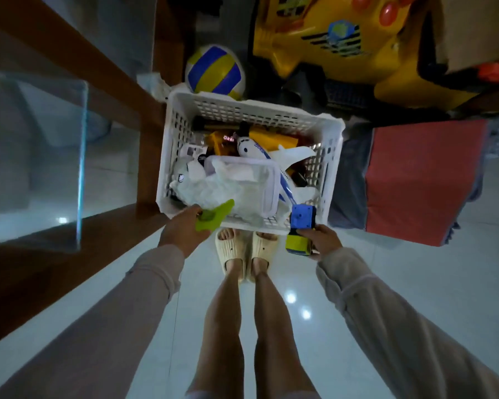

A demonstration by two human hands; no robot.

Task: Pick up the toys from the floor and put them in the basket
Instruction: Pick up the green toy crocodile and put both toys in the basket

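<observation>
Both hands are out over the near edge of the basket (333, 145). Left hand (183, 230) is closed on a flat green toy (213, 218). Right hand (324, 240) grips a blue and yellow toy (300, 228). Inside the white basket lie a toy plane (260, 152) and a soft white toy (190, 180). Behind the basket sits a ball (215, 70) on the floor.

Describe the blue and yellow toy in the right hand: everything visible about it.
The blue and yellow toy looks like hard plastic: a blue boxy upper part with a small round knob on its face, above a yellow-green lower block with a dark band. The right hand grips it from its right side, fingers wrapped around the lower block. It is held upright in the air at the near right corner of the white basket, overlapping the rim; whether it touches is unclear.
</observation>
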